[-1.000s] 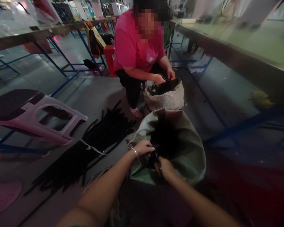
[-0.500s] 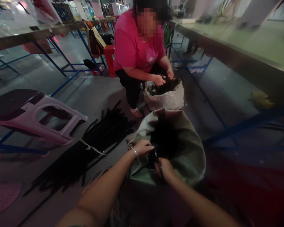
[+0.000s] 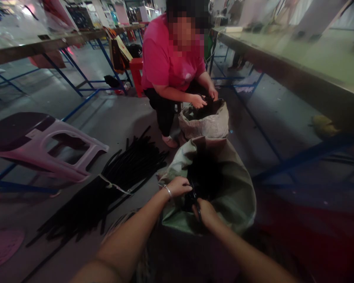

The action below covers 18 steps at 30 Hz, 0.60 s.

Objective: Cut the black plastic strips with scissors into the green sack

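An olive-green woven sack stands open on the floor in front of me, filled with dark material. At its mouth, my left hand and my right hand both grip thin black strips. The exact shape of what they hold is lost in shadow. A large bundle of similar black strips lies on the floor to the left, tied with a pale band. Beyond the sack, a person in a pink shirt crouches with both hands at a beige woven sack.
A pale plastic stool lies on its side at the left. Long tables with blue metal legs run along both sides. A red stool stands behind the person, and a yellow object lies on the floor at the right.
The view has shifted slightly. My hands sit a little lower at the sack's mouth and still grip the black strips.
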Motion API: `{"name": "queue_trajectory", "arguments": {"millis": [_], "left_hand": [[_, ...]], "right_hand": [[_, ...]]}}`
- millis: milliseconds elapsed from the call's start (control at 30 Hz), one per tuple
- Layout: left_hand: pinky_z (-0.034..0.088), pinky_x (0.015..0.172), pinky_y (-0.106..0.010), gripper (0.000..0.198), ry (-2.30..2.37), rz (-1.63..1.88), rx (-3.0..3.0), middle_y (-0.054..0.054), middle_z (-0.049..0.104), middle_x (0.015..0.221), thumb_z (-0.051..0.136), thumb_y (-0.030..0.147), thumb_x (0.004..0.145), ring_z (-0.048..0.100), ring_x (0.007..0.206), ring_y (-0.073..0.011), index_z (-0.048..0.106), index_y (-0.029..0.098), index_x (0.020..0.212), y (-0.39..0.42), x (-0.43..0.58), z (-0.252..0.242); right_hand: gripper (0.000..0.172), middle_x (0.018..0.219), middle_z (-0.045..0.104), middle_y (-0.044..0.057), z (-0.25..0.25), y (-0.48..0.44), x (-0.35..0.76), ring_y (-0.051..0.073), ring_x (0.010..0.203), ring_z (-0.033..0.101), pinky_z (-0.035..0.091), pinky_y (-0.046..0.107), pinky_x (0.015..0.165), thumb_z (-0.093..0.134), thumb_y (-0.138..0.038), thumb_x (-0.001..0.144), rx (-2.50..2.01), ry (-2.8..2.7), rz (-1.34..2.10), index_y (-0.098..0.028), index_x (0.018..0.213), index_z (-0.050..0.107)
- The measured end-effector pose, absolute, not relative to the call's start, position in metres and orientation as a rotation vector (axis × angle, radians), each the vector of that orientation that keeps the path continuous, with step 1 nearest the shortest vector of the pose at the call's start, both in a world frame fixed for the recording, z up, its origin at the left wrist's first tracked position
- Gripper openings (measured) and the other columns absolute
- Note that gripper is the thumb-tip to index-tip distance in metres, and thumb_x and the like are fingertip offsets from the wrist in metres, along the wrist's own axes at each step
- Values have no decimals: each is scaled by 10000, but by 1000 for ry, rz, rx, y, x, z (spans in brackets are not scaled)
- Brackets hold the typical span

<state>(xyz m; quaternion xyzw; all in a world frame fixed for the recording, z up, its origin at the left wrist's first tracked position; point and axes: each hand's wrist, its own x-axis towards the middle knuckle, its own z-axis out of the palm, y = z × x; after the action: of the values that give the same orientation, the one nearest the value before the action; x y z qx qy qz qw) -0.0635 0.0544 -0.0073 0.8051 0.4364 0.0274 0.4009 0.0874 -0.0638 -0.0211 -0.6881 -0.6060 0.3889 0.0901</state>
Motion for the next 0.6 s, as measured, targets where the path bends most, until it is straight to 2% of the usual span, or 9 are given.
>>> {"name": "queue_trajectory", "arguments": {"millis": [267,600], "left_hand": [[374,636,-201,318,1152,57,2098,-10,663,751,465,398,810,552,699,-120,695,180,839,54,-68,-5],[368,635,-198,304,1160,11,2060,-9,653,758,478,383,803,544,711,-117,686,162,816,56,-68,-9]], "right_hand": [[188,688,619,47,-28,-60,88,100,580,485,260,210,540,470,-258,797,-2065,-1701,1189,-152,716,603],[165,609,577,31,-30,-61,86,84,516,422,247,214,509,517,-250,745,-2033,-1686,1217,-139,662,606]]}}
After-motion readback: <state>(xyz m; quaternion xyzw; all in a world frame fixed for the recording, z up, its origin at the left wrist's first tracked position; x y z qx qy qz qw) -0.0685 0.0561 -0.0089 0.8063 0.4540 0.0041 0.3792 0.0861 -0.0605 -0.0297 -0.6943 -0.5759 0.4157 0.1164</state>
